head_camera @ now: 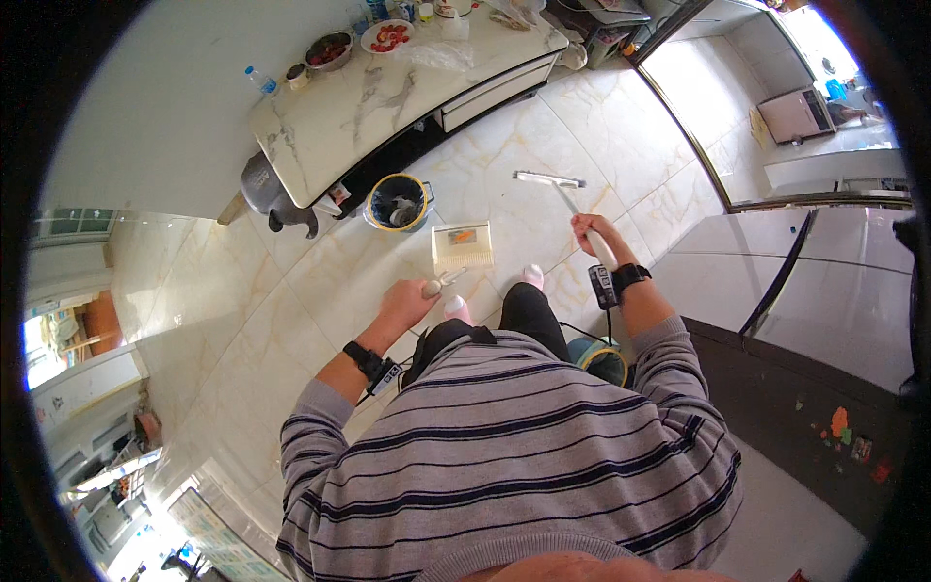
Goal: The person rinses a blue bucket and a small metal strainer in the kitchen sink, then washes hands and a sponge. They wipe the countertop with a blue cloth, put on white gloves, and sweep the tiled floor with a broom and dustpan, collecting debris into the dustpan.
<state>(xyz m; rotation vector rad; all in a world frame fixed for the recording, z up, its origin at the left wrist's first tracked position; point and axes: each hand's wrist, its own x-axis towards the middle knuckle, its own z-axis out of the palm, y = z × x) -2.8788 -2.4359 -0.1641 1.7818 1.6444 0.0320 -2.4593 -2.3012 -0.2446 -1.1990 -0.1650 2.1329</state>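
My left hand (409, 304) grips the handle of a cream dustpan (444, 254), whose pan is at floor level before my feet. A small orange scrap (464, 236) lies inside the pan. In my right hand (598, 231) is the pale handle of a broom (550, 179). Its narrow white head with dark bristles is apart from the dustpan, ahead and to the right, near the tiled floor (524, 211). Each wrist wears a black strap with a small device on it.
A trash bin (369, 211) with a yellow rim and black liner stands left of the dustpan. Behind it runs a marble-topped cabinet (334, 124) bearing a plate of red fruit (369, 38), a bowl (342, 65) and a water bottle (260, 80). Another bin (607, 364) is by my right leg.
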